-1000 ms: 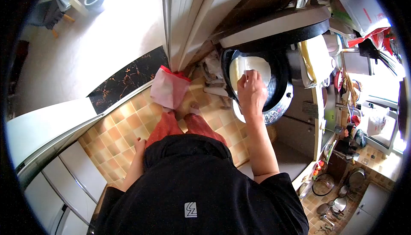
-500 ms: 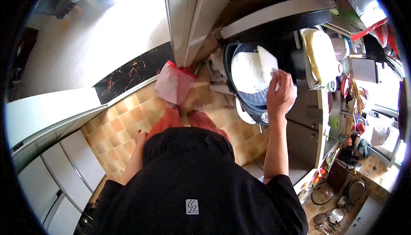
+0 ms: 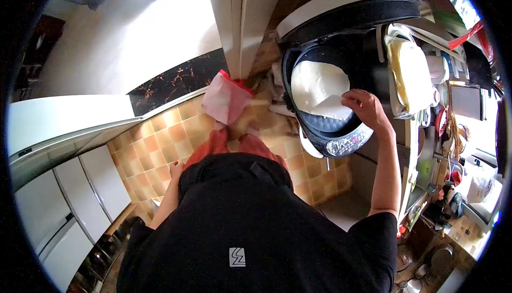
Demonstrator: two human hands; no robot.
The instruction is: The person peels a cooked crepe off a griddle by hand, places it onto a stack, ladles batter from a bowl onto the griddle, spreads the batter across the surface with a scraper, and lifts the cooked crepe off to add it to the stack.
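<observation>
A round black electric pan (image 3: 333, 142) stands with its thick lid (image 3: 352, 18) raised behind it. Inside lies a thin white flatbread (image 3: 320, 82), nearly flat on the dark dimpled surface. My right hand (image 3: 368, 109) pinches the flatbread's right edge, with thumb and fingers together. At my left side, beside the red trousers, hangs my left hand (image 3: 176, 169); its fingers are too small to make out clearly.
Right of the pan sits a tray with a stack of pale yellow and white sheets (image 3: 410, 77). A white and red bag (image 3: 226, 98) is near my feet on the tiled floor. White cabinets (image 3: 82, 191) stand at the left.
The flatbread, folded over earlier, now lies spread out in the pan. My right hand has moved right and down with its edge. My left hand stays at my side.
</observation>
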